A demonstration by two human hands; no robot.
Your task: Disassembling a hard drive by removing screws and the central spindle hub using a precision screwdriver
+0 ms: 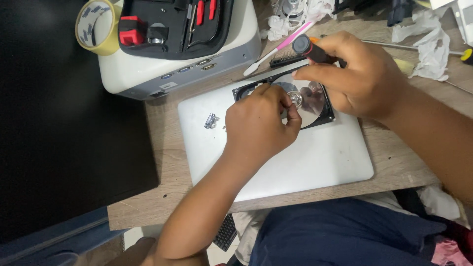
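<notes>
Presently, the work in hand is the stripping of an opened hard disk drive, which lies on the lid of a closed silver laptop on a wooden desk. The drive's mirror platter is exposed and its centre hub is visible between the 2 hands.

The left hand rests on the near-left part of the drive, its thumb and forefinger closed in a pinch right at the hub; whether they grip a part there cannot be told. The right hand is curled around a black-handled screwdriver, held at a slant with its tip hidden behind the fingers, apparently pointing toward the hub.

In my judgement the step is the loosening of the hub fastening. The next move calls for keeping the drive steady under the left hand and the driver tip squarely seated, since the platter surface beside it marks easily.

A small loose metal part lies on the laptop lid, left of the drive. Beyond the laptop stand a white box-shaped device bearing an open black tool case, and a roll of tape.
</notes>
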